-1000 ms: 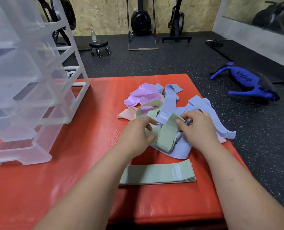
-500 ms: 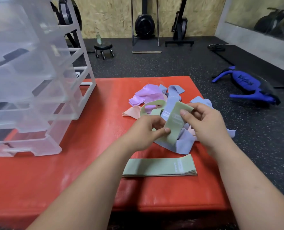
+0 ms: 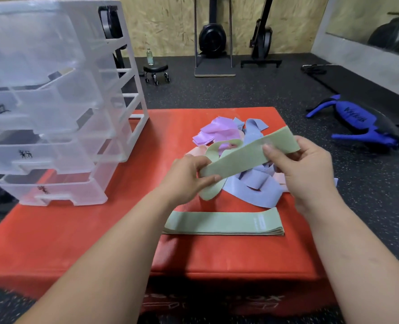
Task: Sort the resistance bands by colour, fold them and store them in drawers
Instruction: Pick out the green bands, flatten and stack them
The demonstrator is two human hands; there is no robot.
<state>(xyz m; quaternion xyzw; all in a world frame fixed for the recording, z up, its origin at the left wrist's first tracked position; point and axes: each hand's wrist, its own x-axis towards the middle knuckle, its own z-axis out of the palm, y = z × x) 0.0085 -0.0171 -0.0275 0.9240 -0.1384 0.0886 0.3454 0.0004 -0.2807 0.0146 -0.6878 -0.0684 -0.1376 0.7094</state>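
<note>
A green resistance band (image 3: 245, 157) is stretched flat between my hands above the pile. My left hand (image 3: 186, 177) pinches its lower left end, and my right hand (image 3: 308, 169) pinches its upper right end. Under it lies a heap of loose bands: purple (image 3: 217, 132), blue (image 3: 256, 188), pink (image 3: 195, 152) and another green loop (image 3: 211, 192). A stack of folded green bands (image 3: 224, 223) lies flat near the front of the red mat (image 3: 77, 235). The clear plastic drawer unit (image 3: 53, 108) stands at the left, its drawers pulled partly out.
The mat covers a raised box with dark rubber floor around it. A blue exercise device (image 3: 357, 125) lies on the floor to the right. A small wheeled stool with a bottle (image 3: 156, 69) and gym machines stand by the far wall.
Both hands lifted the green band clear of the pile and pulled it out straight; my right hand moved up and to the right. The view also shifted closer.
</note>
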